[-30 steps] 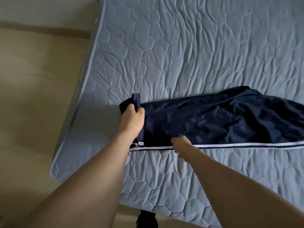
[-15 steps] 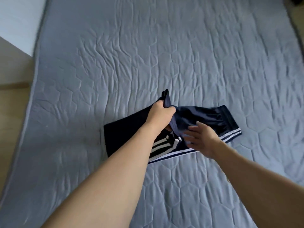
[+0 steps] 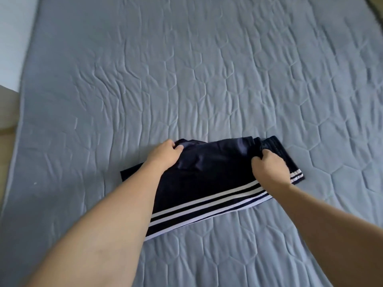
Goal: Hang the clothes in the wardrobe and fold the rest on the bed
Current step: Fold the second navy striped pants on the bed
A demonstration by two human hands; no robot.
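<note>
Navy track pants (image 3: pixel 209 183) with white side stripes lie folded over on the grey quilted bed (image 3: pixel 186 79). My left hand (image 3: pixel 165 156) grips the fabric at the fold's far left corner. My right hand (image 3: pixel 269 168) is closed on the cloth near the waistband at the right end. The striped edge faces me. My left forearm covers part of the lower layer.
The bed's left edge (image 3: pixel 19 112) borders a wooden floor (image 3: pixel 6 108) and a pale wall (image 3: pixel 10 38) at the far left. Bare quilted mattress surrounds the pants on all sides.
The pants went from stretched out to folded over. My left hand carried the leg end across to the right, and now both hands hold the folded bundle's far corners.
</note>
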